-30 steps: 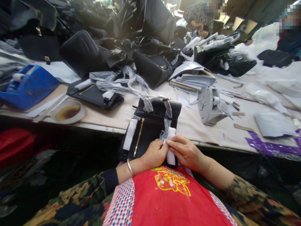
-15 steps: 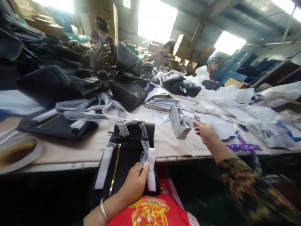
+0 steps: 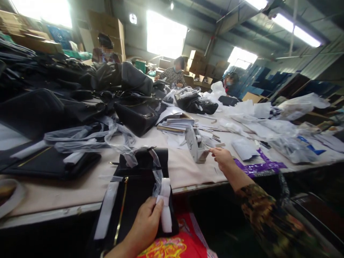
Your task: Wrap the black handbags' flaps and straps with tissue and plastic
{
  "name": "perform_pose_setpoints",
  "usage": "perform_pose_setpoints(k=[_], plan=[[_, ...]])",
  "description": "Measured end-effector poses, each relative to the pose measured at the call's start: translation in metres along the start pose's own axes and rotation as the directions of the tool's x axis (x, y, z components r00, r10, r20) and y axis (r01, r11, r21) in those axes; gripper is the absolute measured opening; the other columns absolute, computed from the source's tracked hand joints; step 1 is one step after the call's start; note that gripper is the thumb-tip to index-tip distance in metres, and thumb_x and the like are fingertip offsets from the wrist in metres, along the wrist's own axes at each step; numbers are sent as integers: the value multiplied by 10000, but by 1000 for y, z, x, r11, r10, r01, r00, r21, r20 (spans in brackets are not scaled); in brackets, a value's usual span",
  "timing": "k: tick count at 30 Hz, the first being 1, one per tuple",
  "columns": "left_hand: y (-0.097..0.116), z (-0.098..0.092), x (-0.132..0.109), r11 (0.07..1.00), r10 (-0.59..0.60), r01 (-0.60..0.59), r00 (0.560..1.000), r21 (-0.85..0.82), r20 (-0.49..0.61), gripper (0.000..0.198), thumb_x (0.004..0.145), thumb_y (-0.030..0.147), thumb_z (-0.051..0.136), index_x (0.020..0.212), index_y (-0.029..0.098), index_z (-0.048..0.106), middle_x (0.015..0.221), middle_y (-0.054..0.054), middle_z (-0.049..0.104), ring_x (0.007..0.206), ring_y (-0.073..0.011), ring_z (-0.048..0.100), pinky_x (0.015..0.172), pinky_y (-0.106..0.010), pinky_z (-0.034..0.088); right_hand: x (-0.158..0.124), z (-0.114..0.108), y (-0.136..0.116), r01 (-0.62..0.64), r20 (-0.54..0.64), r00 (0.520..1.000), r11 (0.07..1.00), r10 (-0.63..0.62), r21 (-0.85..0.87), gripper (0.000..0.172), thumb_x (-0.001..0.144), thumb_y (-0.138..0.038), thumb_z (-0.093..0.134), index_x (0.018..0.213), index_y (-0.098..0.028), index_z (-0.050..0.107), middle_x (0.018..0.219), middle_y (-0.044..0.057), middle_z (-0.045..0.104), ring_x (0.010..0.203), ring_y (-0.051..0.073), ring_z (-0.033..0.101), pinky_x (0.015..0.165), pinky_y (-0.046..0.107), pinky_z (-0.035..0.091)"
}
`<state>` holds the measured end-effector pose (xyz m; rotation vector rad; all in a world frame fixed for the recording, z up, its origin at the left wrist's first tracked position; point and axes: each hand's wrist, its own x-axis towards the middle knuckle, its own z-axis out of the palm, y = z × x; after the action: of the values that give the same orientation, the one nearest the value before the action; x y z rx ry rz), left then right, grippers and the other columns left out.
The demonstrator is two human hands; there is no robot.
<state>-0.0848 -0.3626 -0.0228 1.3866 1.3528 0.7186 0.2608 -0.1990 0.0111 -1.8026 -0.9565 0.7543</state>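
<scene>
A black handbag (image 3: 138, 188) with a gold zipper (image 3: 121, 206) leans over the table's front edge toward my lap. White wrapping strips (image 3: 166, 215) cover parts of it, and clear plastic is wound round its strap. My left hand (image 3: 147, 219) grips the bag's right side, thumb pressed on the white wrapping. My right hand (image 3: 222, 157) reaches to the front end of a grey tape dispenser (image 3: 194, 146), thumb and fingers pinched together. Whatever lies between those fingertips is too small to make out.
Another black bag (image 3: 53, 163) lies at the left beside a tape roll (image 3: 10, 197). Black bags (image 3: 137, 111) are heaped behind. Papers (image 3: 176, 125), purple tape (image 3: 258, 165) and clear plastic (image 3: 292, 143) cover the right side. Several people sit across the table.
My right hand has moved left to the dispenser's end, and its fingers have closed into a pinch. My left hand keeps its hold on the bag. The view has shifted slightly.
</scene>
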Motion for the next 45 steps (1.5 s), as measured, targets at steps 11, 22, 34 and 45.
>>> perform_pose_setpoints(k=[11,22,34,45], plan=[[-1,3,5,999,47,-46,999,13,-14,397,955,432,397,795,169,647,854,-88,649,824,-236,600,765,-347,434,-31,5,15,-99,83,991,993,105,-67,237,679,-296,747,586,-167,571,496,7,543,413,82,409,365,201,264],[0,12,2,983,113,-102,991,151,-70,254,972,259,466,827,152,644,843,-74,593,835,-208,580,791,-331,462,-202,55,-35,266,814,578,957,-66,-112,357,893,-449,610,656,-184,638,595,6,592,541,117,492,515,238,389],[-1,16,-2,923,186,-137,977,359,-107,252,971,267,456,824,131,608,874,-148,573,842,-262,584,804,-404,534,-202,86,-36,406,752,658,826,32,-390,357,809,-485,579,648,-188,692,553,11,601,524,140,487,485,255,364],[-2,15,-3,902,222,-164,970,400,-103,214,934,244,490,831,120,630,854,-153,600,834,-262,580,774,-389,548,-207,88,-33,272,671,731,849,125,-454,395,748,-542,644,591,-181,672,517,10,593,484,125,469,471,255,344]])
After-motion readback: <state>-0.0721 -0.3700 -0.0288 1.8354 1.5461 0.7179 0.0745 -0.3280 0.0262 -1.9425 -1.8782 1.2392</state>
